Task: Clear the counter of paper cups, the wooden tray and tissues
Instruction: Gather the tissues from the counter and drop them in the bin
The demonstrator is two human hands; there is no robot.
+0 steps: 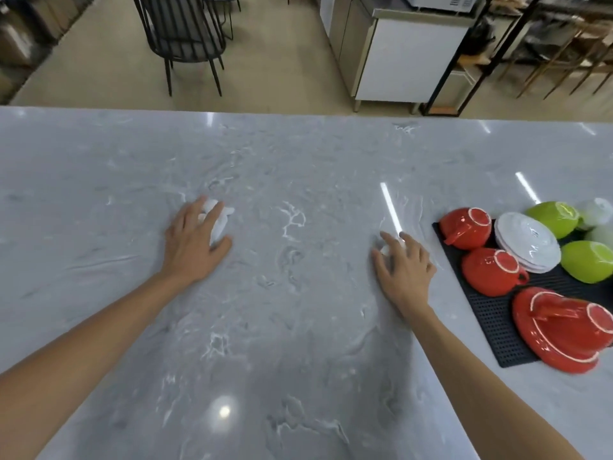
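From the head camera, the grey marbled stone counter [298,293] fills most of the frame, its far edge running across the upper third. Left of centre, the left hand [194,242] lies palm-down with its fingers curled over a crumpled white tissue [221,216]; the wad pokes out past the fingertips, so the hand is partly closed on it, pressing it to the stone rather than lifting it. Right of centre, the right hand [406,263] is spread low over the surface, thumb and forefinger closing around a small white scrap of tissue [384,250] that is mostly hidden; whether it is truly pinched I cannot tell. At the right edge of the frame a black perforated rubber mat [491,322] carries upturned red ceramic cups [469,229], green cups and white saucers, just beside the right hand. No paper cups or wooden tray are in view

The tissues should be nearly weightless, soft and easily torn, and likely to slide on the polished stone, so gathering each into the palm and squeezing the bulk looks safer than plucking at a corner
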